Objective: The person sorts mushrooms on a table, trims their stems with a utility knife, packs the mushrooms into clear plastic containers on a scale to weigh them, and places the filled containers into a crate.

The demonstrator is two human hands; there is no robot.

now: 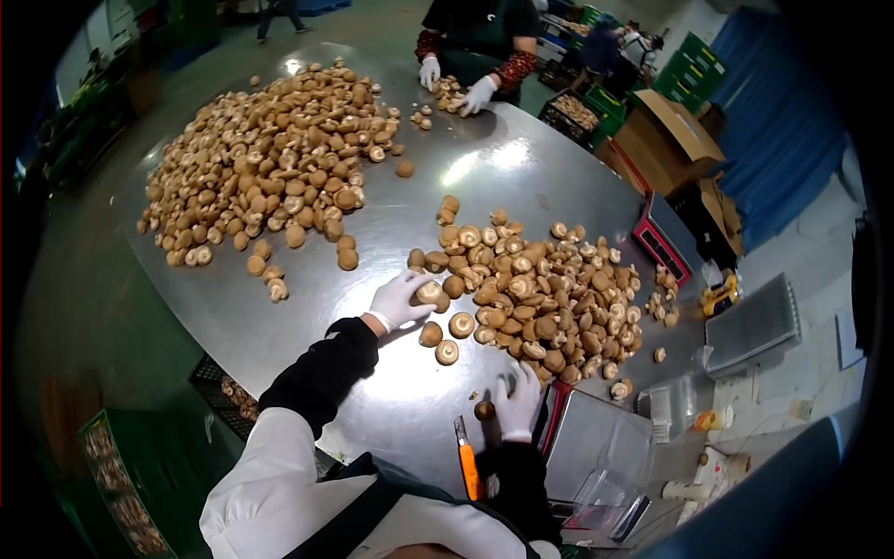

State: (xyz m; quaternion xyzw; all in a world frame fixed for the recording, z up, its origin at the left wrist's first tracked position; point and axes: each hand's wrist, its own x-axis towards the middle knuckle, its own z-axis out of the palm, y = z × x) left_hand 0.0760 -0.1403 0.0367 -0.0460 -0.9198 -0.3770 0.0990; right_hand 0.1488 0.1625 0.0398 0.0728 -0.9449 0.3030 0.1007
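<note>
My left hand (400, 300), in a white glove, is at the left edge of a pile of brown-capped shiitake mushrooms (559, 303). Its fingers curl round a mushroom (429, 293) at that edge. A few single mushrooms (447, 351) lie just below it. My right hand (518, 402), also gloved, rests at the near side of the pile with fingers stretched out and slightly apart. Beside it on the left is a dark mushroom (484, 410). An orange utility knife (468, 461) lies on the metal table (400, 391), blade pointing away from me.
A larger mushroom heap (270, 158) covers the far left of the table. Across it, another person's gloved hands (479, 94) handle mushrooms. Near my right arm are a scale (596, 438) and clear plastic containers (670, 405). A second red scale (663, 238) and cardboard boxes (666, 140) stand right.
</note>
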